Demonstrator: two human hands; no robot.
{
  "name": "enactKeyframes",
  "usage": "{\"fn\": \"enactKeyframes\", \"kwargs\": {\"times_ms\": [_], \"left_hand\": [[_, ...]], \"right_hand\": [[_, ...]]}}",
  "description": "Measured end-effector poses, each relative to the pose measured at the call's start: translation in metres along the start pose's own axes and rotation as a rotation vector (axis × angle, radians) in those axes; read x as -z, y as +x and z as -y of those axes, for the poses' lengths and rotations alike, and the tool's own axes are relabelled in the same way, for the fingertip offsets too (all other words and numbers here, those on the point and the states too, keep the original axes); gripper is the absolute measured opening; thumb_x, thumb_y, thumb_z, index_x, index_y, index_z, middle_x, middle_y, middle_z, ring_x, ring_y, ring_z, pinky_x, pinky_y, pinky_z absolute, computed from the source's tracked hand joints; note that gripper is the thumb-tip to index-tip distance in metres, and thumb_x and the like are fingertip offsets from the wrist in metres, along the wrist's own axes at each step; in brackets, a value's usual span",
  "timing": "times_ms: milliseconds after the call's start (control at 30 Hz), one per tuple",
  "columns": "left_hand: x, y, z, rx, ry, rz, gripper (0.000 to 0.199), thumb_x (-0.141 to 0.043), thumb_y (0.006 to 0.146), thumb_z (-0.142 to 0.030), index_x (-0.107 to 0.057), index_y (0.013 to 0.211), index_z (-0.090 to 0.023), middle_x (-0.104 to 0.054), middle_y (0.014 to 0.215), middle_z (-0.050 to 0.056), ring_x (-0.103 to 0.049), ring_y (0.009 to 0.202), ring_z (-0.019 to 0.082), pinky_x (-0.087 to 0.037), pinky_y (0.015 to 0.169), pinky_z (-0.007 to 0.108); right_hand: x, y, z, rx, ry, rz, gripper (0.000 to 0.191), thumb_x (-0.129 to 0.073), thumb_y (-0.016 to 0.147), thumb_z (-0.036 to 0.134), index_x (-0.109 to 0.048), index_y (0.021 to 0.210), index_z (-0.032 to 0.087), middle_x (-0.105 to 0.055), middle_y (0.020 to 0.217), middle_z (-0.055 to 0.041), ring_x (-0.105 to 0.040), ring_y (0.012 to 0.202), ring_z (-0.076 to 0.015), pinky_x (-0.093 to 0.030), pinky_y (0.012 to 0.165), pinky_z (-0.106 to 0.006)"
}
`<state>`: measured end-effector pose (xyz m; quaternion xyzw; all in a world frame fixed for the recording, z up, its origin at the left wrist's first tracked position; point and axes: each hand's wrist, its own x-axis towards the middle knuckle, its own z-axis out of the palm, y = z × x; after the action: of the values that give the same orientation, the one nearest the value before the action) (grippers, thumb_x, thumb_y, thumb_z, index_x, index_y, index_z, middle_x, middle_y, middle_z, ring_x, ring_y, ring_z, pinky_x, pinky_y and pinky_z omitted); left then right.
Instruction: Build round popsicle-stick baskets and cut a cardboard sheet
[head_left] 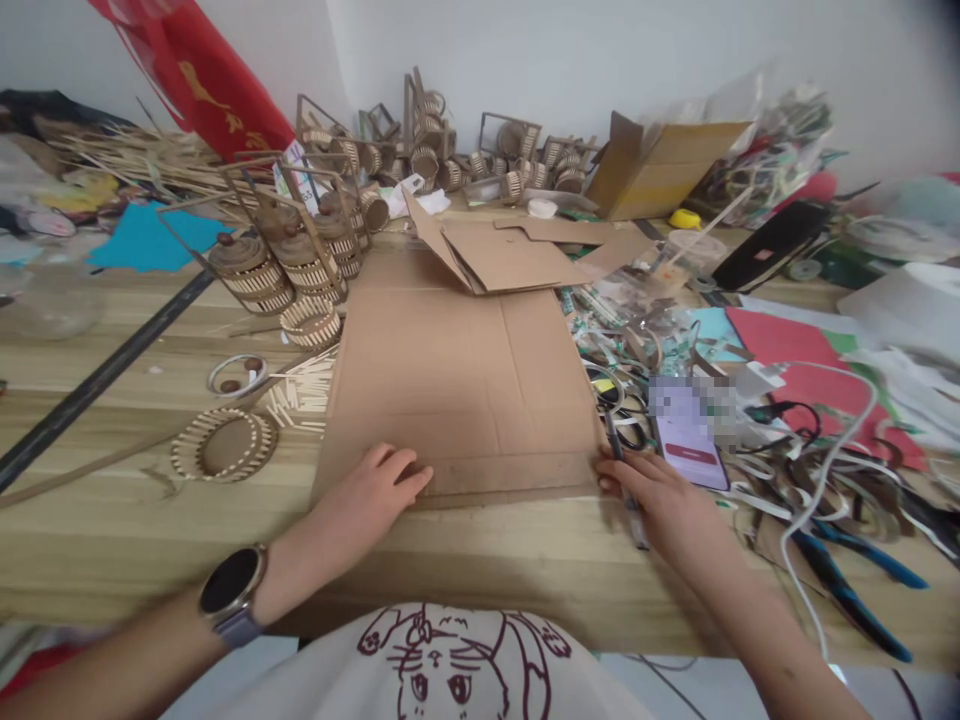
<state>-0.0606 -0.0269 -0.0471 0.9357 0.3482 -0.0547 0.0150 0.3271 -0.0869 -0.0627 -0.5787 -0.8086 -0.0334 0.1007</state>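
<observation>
A large flat sheet of brown cardboard (442,370) lies on the wooden table in front of me. My left hand (386,482) rests near its front left edge, fingers apart and slightly bent, holding nothing. At the front right corner, my right hand (656,495) has its fingers closed over a slim pen-like tool (614,440) with a clear end; its exact kind is hard to make out. Those fingers are beside the sheet's edge. A folded cardboard piece (510,258) lies on the far end of the sheet.
Left of the sheet are a shallow woven basket (223,447), short wooden sticks (304,388) and lidded woven baskets (251,272). To the right are a phone (686,435), a white cable (817,485), blue-handled pliers (844,580) and tangled strips. An open carton (652,165) stands behind.
</observation>
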Motion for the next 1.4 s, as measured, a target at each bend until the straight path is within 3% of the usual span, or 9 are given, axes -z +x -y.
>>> {"fn": "enactKeyframes", "kwargs": {"times_ms": [533,800,1033,1400], "left_hand": [[0.002,0.001,-0.007,-0.003,0.033,-0.002,0.039,-0.053,0.093,-0.01,-0.06,0.13,-0.017,-0.066,0.116,0.013,-0.057,0.102,0.028,-0.051,0.086,0.041],[0.002,0.001,-0.007,0.003,0.024,0.023,0.039,-0.053,0.093,-0.01,-0.06,0.13,-0.017,-0.066,0.117,0.013,-0.057,0.102,0.028,-0.049,0.086,0.041],[-0.003,0.0,-0.007,-0.004,0.067,-0.021,0.038,-0.052,0.093,-0.008,-0.062,0.129,-0.016,-0.066,0.116,0.014,-0.057,0.1,0.027,-0.049,0.086,0.041],[0.004,0.002,-0.004,-0.03,0.064,0.012,0.037,-0.05,0.093,-0.006,-0.062,0.126,-0.016,-0.065,0.113,0.014,-0.058,0.097,0.027,-0.05,0.083,0.04]], "right_hand": [[0.005,0.003,0.008,0.001,-0.067,-0.004,0.029,-0.042,0.09,0.009,-0.066,0.101,0.021,-0.07,0.105,-0.0107,-0.063,0.093,-0.0263,-0.049,0.075,-0.036],[0.006,0.005,0.006,0.034,-0.091,-0.004,0.045,-0.042,0.077,-0.004,-0.065,0.107,0.02,-0.071,0.104,-0.01,-0.062,0.092,-0.0248,-0.048,0.078,-0.034],[0.007,0.008,0.003,0.089,-0.124,-0.025,0.042,-0.043,0.08,-0.003,-0.065,0.107,0.019,-0.071,0.102,-0.0097,-0.062,0.092,-0.0244,-0.048,0.08,-0.034],[0.007,0.009,0.002,0.084,-0.079,-0.022,0.042,-0.042,0.079,-0.002,-0.067,0.107,0.019,-0.071,0.103,-0.0118,-0.062,0.092,-0.0252,-0.05,0.08,-0.036]]}}
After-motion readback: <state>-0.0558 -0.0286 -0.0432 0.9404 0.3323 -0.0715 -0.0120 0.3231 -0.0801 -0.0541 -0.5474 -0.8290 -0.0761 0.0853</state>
